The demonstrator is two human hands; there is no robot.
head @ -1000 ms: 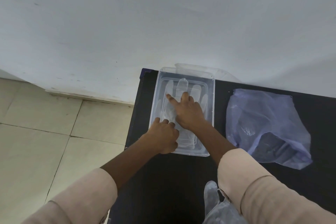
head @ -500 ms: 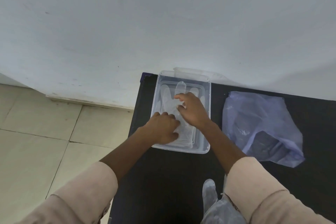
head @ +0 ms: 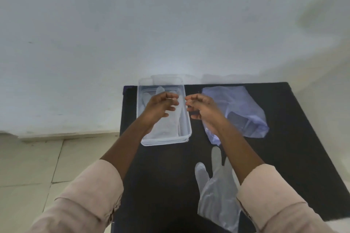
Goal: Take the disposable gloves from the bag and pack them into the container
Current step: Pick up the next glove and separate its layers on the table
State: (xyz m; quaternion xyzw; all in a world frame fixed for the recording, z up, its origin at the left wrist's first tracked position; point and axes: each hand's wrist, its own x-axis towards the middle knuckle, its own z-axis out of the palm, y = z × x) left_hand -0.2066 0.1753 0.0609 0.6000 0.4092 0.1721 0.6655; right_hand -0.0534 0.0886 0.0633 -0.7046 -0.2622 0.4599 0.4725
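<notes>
A clear plastic container [head: 186, 128] stands at the table's far left with translucent gloves [head: 166, 126] lying flat inside. My left hand [head: 162, 105] hovers above the container, fingers curled and apart, holding nothing. My right hand [head: 201, 108] is raised just right of the container's rim, fingers loosely curled, also with nothing in it. A pale blue plastic bag [head: 244, 109] lies to the right, partly behind my right wrist. One loose translucent glove [head: 216, 191] lies flat on the table near me, under my right forearm.
The black table [head: 293, 147] is pushed against a white wall [head: 170, 24]. A clear lid [head: 166, 78] leans behind the container. The table's left edge drops to a beige tiled floor [head: 28, 166].
Both hands have lifted out of the container, where they were pressing the gloves flat. The right hand has moved right, past the rim. The camera has tilted, showing more of the table.
</notes>
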